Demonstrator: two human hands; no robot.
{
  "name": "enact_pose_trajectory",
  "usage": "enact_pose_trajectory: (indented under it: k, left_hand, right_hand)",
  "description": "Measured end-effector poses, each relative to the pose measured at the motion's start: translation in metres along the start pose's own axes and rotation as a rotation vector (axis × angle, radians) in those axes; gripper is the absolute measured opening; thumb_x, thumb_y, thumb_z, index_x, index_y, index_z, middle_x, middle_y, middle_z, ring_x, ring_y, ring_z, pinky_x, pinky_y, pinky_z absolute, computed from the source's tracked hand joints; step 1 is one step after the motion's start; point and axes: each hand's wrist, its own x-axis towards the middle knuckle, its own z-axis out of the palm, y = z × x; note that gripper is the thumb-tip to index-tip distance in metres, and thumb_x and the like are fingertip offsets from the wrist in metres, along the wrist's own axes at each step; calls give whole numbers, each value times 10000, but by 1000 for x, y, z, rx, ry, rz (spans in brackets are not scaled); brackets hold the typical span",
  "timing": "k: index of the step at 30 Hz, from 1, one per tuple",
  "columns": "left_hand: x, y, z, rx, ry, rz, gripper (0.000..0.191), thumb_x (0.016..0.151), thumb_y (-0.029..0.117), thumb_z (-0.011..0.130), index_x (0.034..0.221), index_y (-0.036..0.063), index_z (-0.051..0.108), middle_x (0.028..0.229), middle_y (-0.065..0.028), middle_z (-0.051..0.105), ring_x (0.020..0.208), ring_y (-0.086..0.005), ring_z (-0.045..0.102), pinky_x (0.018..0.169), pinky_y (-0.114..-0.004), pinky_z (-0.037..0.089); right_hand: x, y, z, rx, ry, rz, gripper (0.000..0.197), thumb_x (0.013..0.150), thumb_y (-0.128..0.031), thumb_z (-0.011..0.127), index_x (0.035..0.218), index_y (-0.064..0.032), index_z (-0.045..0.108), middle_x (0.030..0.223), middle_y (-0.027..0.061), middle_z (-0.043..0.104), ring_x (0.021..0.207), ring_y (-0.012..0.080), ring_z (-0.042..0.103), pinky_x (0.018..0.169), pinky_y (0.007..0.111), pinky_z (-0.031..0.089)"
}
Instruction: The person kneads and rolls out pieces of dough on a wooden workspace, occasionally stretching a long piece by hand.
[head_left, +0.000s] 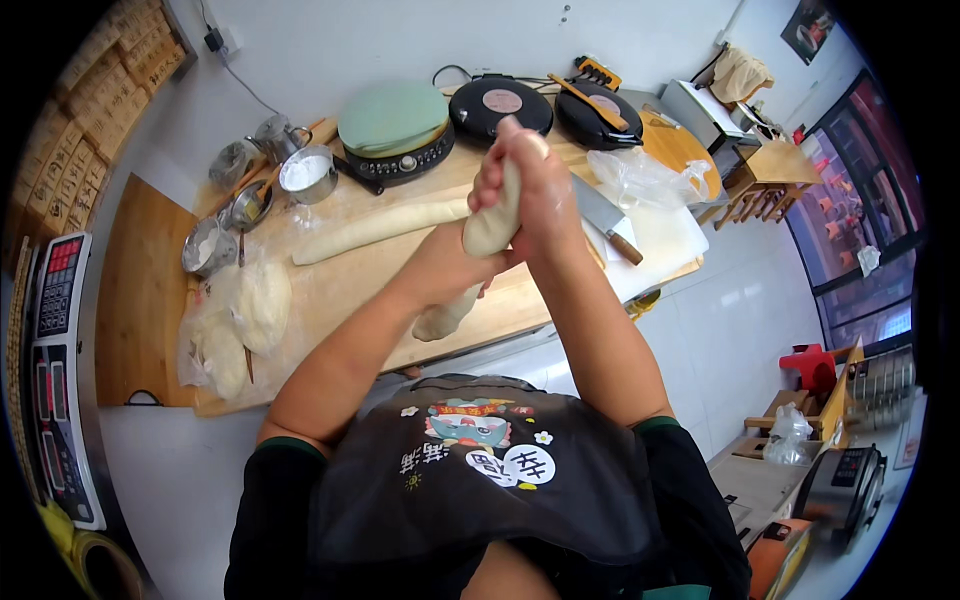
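A thick length of pale dough (495, 225) is held up above the wooden board (360, 285). My right hand (536, 187) grips its upper part, and my left hand (457, 259) is closed around it lower down, with the dough's end hanging below. Behind my hands a long dough roll (379, 229) lies on the board. At the board's left, larger dough lumps (259, 307) rest in or on clear plastic. A cleaver (600, 214) with a wooden handle lies to the right of my right hand, partly on a white cutting board (667, 244).
Along the back stand a green-lidded electric griddle (394, 127), two black round griddles (501, 105) and a pot of flour (307, 174). A wooden spatula (592, 103) lies on the right griddle. A metal bowl (208, 247) sits at the left, a plastic bag (649, 176) at the right.
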Motion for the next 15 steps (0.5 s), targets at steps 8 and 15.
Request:
enact_pose_trajectory:
  k: [8, 15]
  left_hand:
    - [-28, -63, -5, -444, -511, 94, 726, 796, 305, 880, 1379, 22, 553, 1207, -153, 683, 1222, -293, 658, 1033, -431, 514]
    - [-39, -100, -42, 308, 101, -46, 366, 849, 295, 819, 1097, 59, 689, 838, -102, 732, 794, -295, 730, 727, -455, 569]
  right_hand:
    - [17, -9, 11, 468, -175, 103, 418, 1080, -438, 490, 791, -147, 568, 538, -31, 397, 447, 129, 397, 493, 330, 407]
    - [41, 61, -77, 456, -273, 175, 413, 1066, -481, 521, 840, -140, 572, 623, 14, 463, 573, 177, 488, 697, 382, 485]
